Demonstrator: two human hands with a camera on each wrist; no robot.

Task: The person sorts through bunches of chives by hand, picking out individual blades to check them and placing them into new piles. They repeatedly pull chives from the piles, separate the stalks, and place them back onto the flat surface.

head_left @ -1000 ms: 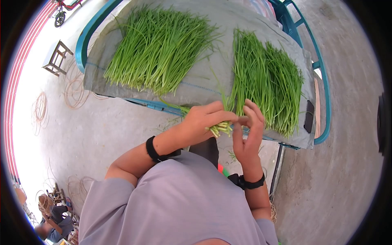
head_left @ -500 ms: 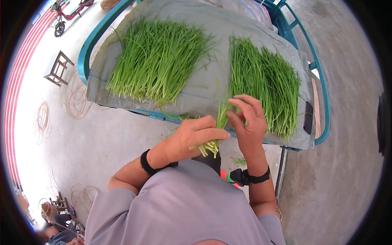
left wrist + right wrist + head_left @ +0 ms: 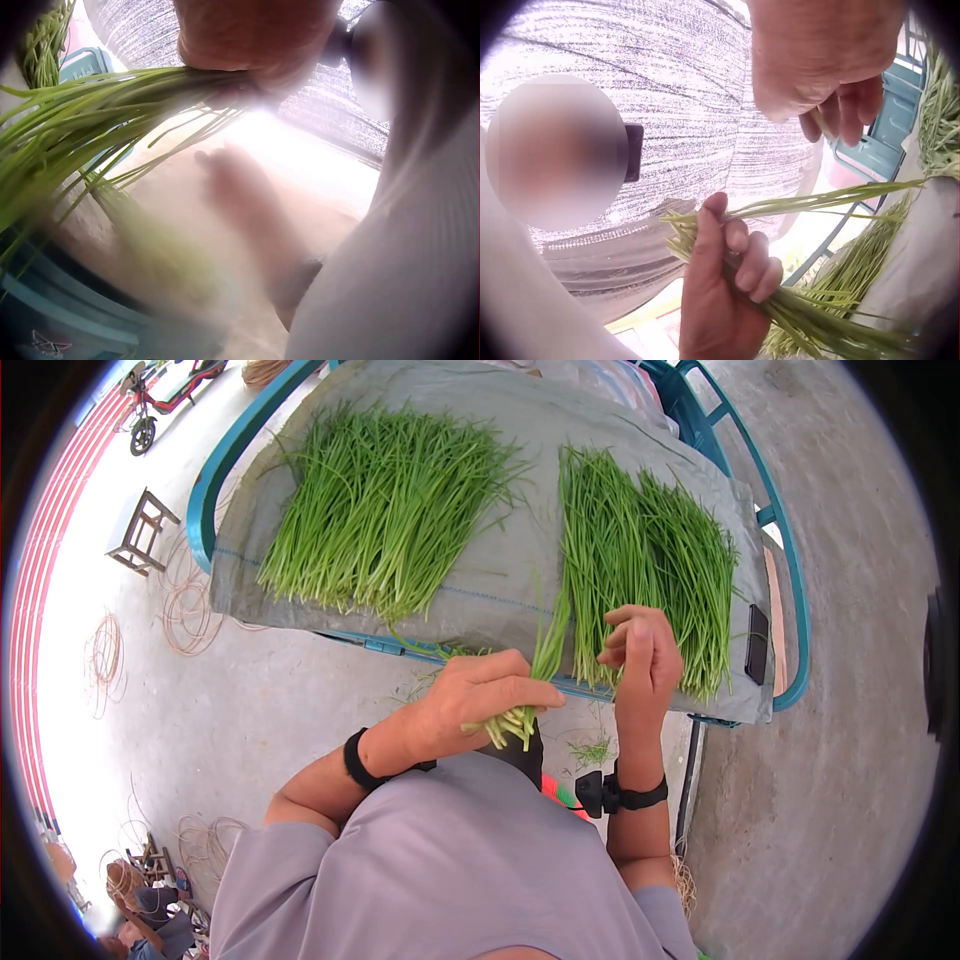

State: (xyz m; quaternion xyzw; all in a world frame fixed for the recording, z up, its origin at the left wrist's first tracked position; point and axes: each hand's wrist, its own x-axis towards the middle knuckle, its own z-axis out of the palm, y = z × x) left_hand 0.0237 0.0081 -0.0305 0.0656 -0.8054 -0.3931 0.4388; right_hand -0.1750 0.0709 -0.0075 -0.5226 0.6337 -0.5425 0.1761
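In the head view the left hand (image 3: 465, 702) grips a small bunch of green stalks (image 3: 548, 650), their pale cut ends sticking out below the fingers. The right wrist view shows the left thumb and fingers wrapped round the bunch (image 3: 810, 315), with a few stalks (image 3: 810, 202) splayed apart. To the right of the bunch, the right hand (image 3: 648, 655) is raised, its fingers loosely bent, near a pile of stalks (image 3: 600, 550) and not touching the bunch. The left wrist view shows the right hand (image 3: 244, 195) blurred, below the gripped stalks (image 3: 97, 127).
A grey sheet (image 3: 500, 575) covers a cart with a blue-green rail (image 3: 790, 590). Another large pile of stalks (image 3: 380, 510) lies at its left, and a phone (image 3: 757, 645) at its right edge. A stool (image 3: 145, 530) and coiled strips (image 3: 190, 605) are on the floor; a person sits lower left.
The right hand has moved away from the bunch, rightward and slightly down. The left hand has shifted slightly down and left with the bunch since the earliest frame.
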